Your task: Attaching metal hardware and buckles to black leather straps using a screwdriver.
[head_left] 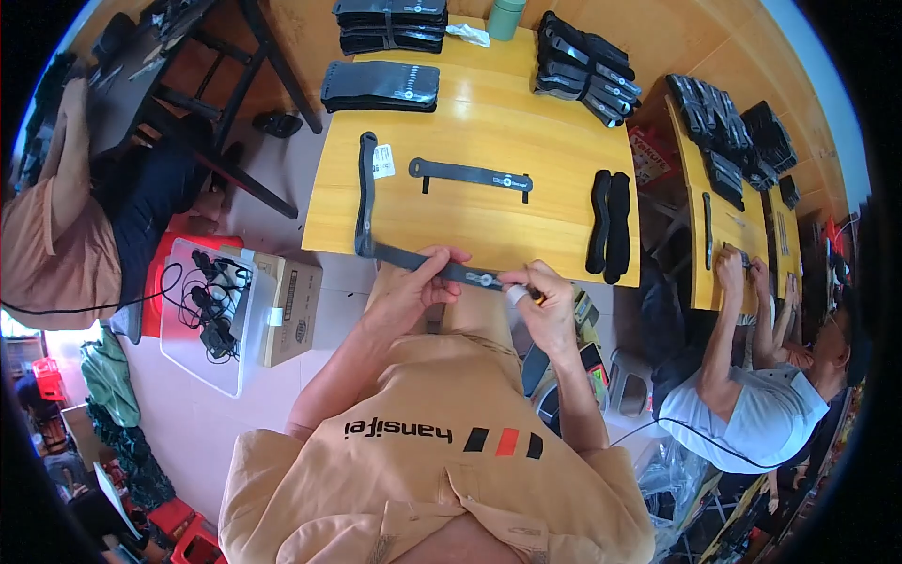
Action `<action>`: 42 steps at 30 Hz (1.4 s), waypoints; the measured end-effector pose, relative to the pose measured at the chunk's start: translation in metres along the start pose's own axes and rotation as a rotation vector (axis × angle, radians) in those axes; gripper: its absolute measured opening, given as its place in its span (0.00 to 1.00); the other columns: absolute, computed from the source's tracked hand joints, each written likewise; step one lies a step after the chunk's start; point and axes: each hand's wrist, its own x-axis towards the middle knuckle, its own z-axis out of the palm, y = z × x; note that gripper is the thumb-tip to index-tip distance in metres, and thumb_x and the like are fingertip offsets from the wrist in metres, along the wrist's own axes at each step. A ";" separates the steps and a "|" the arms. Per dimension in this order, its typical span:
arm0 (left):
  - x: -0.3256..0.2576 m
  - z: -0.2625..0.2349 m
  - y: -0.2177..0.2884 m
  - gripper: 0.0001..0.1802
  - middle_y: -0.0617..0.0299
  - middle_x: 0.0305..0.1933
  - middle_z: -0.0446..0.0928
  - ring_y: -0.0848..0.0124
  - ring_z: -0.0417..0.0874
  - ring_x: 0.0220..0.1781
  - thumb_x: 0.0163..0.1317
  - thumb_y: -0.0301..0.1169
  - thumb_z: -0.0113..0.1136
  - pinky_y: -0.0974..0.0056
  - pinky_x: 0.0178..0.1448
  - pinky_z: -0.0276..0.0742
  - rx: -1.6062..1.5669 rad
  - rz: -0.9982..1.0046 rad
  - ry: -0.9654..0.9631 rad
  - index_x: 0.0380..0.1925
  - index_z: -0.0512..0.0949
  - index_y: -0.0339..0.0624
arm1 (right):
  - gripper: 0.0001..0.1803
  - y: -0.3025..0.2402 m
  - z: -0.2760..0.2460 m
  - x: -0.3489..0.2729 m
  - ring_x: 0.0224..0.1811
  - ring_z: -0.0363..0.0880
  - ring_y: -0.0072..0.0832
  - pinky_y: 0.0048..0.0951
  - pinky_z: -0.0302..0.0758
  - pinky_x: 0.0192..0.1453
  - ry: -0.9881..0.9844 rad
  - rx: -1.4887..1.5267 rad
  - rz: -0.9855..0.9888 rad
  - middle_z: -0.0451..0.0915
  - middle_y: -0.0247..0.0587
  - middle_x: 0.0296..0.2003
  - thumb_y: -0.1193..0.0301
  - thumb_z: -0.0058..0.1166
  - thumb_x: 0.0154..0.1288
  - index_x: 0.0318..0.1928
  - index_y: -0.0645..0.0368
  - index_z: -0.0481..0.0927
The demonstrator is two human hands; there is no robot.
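A long black strap (402, 256) runs along the table's left side, bends at the near corner and stretches across the front edge to my hands. My left hand (425, 284) is closed on it, thumb on top. At the strap's end, next to a pale round mark, my right hand (543, 303) pinches with fingers curled; a white wrap covers one finger. Something small and dark shows in that grip, too hidden to name. Beyond my hands lies a flat dark strap (474, 176) with a holed end and two short black tabs beneath. A white label (383, 161) is beside the long strap.
On the wooden table (564, 221) are stacked black straps (381, 86), a crossed bundle (587, 68), two dark bands (609, 226) and a green container (505, 19). A clear bin of cables (211, 315) stands left. Co-workers sit on both sides, the right one (752, 404) at another table.
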 end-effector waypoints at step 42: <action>0.122 -0.062 0.048 0.05 0.61 0.21 0.76 0.78 0.76 0.19 0.55 0.24 0.58 0.73 0.23 0.73 0.840 0.347 0.577 0.30 0.77 0.31 | 0.04 0.131 -0.015 0.133 0.20 0.65 0.16 0.20 0.62 0.25 0.330 0.127 0.249 0.72 0.28 0.18 0.76 0.57 0.50 0.28 0.63 0.81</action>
